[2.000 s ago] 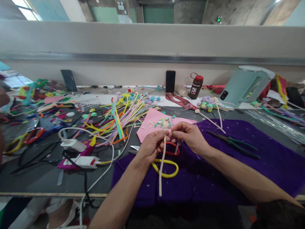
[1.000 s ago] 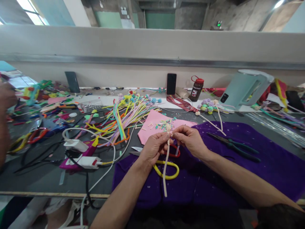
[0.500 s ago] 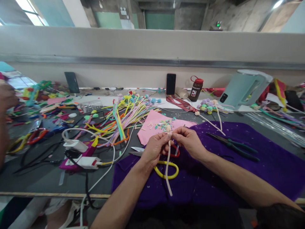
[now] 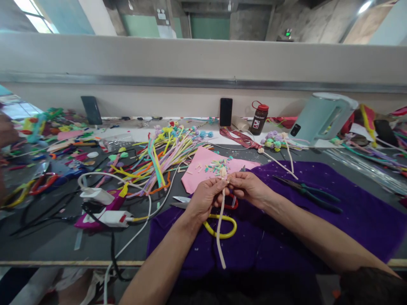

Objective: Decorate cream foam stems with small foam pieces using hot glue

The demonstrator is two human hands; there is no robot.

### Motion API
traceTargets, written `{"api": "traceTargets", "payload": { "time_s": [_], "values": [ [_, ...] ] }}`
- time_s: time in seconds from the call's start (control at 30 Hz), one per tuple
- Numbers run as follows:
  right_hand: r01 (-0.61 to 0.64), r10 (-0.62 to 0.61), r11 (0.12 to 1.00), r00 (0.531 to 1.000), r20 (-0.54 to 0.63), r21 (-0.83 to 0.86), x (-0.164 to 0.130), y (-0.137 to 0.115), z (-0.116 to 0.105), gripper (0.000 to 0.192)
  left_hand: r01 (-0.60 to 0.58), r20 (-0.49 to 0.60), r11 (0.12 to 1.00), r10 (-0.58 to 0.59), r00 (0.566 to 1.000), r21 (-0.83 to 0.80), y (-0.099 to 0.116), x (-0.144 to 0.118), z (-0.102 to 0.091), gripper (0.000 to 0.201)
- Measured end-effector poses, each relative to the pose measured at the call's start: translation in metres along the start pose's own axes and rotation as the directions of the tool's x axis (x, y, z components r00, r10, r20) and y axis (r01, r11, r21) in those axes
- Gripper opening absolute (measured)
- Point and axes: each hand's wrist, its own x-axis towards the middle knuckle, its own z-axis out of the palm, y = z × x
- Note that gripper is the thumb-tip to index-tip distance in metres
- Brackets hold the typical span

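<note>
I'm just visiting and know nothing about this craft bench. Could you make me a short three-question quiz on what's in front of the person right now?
1. True or false: both hands pinch the top of the cream pipe cleaner.
2. What tool lies on the purple cloth to the right of the right hand? A) pliers B) hammer C) ruler
3. Fill in: behind the left hand lies a sheet of ____ felt.

Key: 1 true. 2 A, the pliers. 3 pink.
</note>
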Motion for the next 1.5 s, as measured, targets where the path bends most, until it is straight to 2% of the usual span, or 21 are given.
{"api": "traceTargets", "payload": {
  "time_s": [0.1,0.23,0.3,0.4,0.47,0.5,0.7,0.8,0.87,1.07,1.27,1.5],
  "values": [
    [0.064,-0.07,0.994,0.996,-0.052,-0.094,-0.003,-0.004,0.002,0.02,0.016,0.028,1.0,-0.016,0.999,-0.01,-0.002,0.0,-0.002,0.027],
    [0.227,-0.274,0.92,0.956,-0.108,-0.32,-0.008,-0.01,0.006,0.017,0.068,0.079,0.994,-0.061,0.995,-0.091,-0.004,0.001,-0.006,0.022],
    [0.306,-0.376,0.831,0.924,-0.063,-0.464,-0.009,-0.011,0.006,0.014,0.104,0.099,0.984,-0.09,0.991,-0.146,-0.004,0.001,-0.008,0.019],
    [0.42,-0.51,0.602,0.857,0.078,-0.679,-0.011,-0.016,0.003,0.009,0.144,0.113,0.973,-0.125,0.986,-0.18,-0.002,0.0,-0.007,0.016],
    [0.462,-0.546,0.477,0.822,0.16,-0.748,-0.012,-0.022,0.0,0.008,0.143,0.113,0.975,-0.124,0.986,-0.173,0.0,-0.001,-0.006,0.016],
    [0.466,-0.545,0.457,0.82,0.175,-0.758,-0.012,-0.025,-0.003,0.008,0.136,0.109,0.977,-0.119,0.987,-0.163,0.001,-0.002,-0.005,0.015],
    [0.342,-0.447,0.618,0.894,0.041,-0.708,-0.011,-0.041,-0.013,0.009,0.107,0.066,0.992,-0.102,0.993,-0.073,0.002,-0.004,-0.005,0.018],
    [0.329,-0.406,0.639,0.912,0.058,-0.695,-0.011,-0.043,-0.014,0.009,0.11,0.069,0.994,-0.109,0.992,-0.017,0.002,-0.004,-0.005,0.022],
    [0.349,-0.412,0.609,0.907,0.092,-0.713,-0.012,-0.044,-0.014,0.008,0.122,0.069,0.992,-0.123,0.99,0.013,0.002,-0.004,-0.005,0.022],
    [0.478,-0.457,0.434,0.848,0.271,-0.764,-0.013,-0.049,-0.018,0.008,0.171,0.081,0.982,-0.177,0.981,0.077,0.002,-0.003,-0.005,0.022],
    [0.558,-0.431,0.365,0.811,0.396,-0.745,-0.013,-0.05,-0.017,0.008,0.208,0.095,0.971,-0.219,0.971,0.115,-0.001,-0.002,-0.006,0.022],
    [0.564,-0.416,0.334,0.807,0.419,-0.755,-0.013,-0.049,-0.016,0.008,0.186,0.093,0.971,-0.201,0.975,0.149,-0.001,-0.003,-0.006,0.022]
  ]
}}
